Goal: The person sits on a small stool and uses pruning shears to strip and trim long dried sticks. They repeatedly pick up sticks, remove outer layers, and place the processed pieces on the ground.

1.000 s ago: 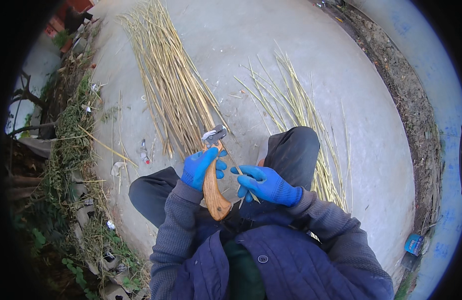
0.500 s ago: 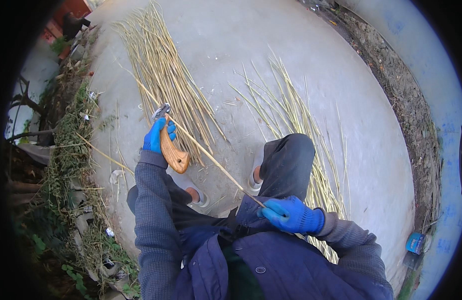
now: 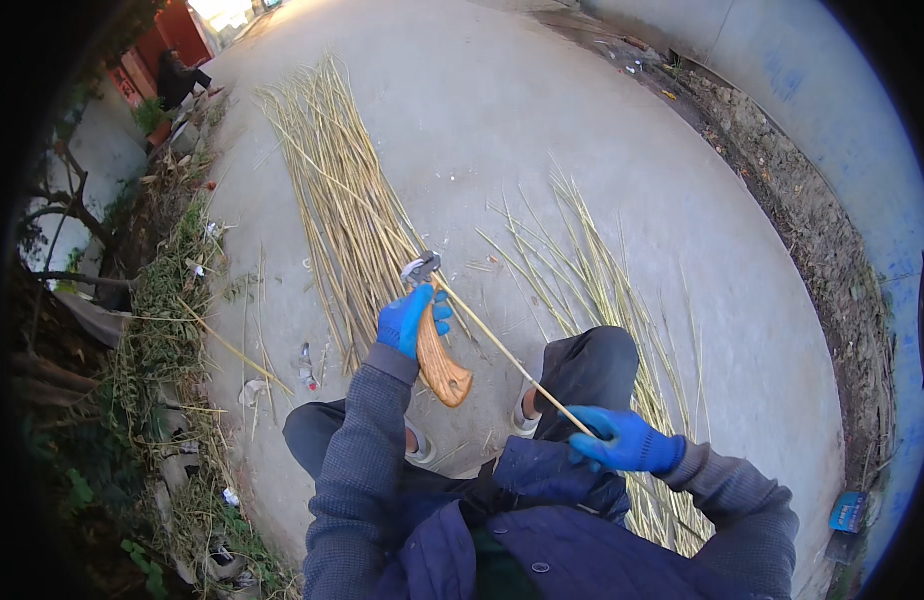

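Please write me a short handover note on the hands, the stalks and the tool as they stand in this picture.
Left hand, blue-gloved: gripped on the wooden-handled tool, whose metal head sits on a single stalk.
Right hand, blue-gloved: holds the near end of that stalk, close to the body.
Stalks: a long pile lies on the concrete ahead to the left; a second, looser spread lies to the right, running past the right knee.
Done: cannot tell which pile has been worked.
Left: the stalk in hand is stretched between tool and right hand, not yet laid down.
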